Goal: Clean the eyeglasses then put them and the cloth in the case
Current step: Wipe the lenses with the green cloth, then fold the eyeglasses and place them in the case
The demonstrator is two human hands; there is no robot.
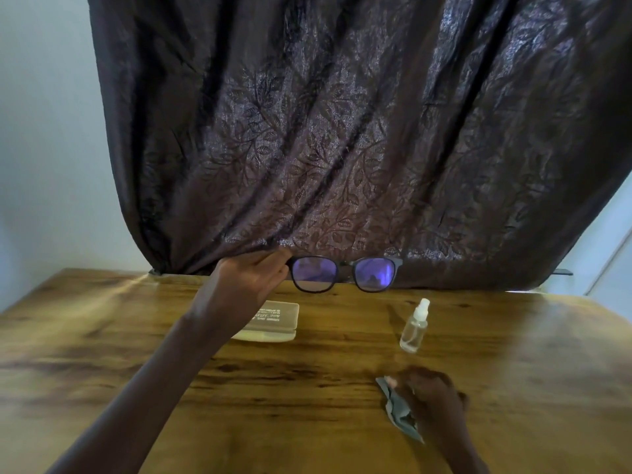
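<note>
My left hand (251,277) holds black-framed eyeglasses (343,273) by their left end, raised above the far side of the wooden table (239,388); the lenses show a purple glare. Below that hand lies a beige glasses case (277,321), closed, partly hidden by my forearm. Near the front right, my right hand (431,395) grips a crumpled grey-blue cloth (398,410) against the tabletop.
A small clear spray bottle (414,328) stands upright to the right of the case, between the eyeglasses and the cloth. A dark patterned curtain (342,131) hangs behind the table's far edge. Pale walls show on either side.
</note>
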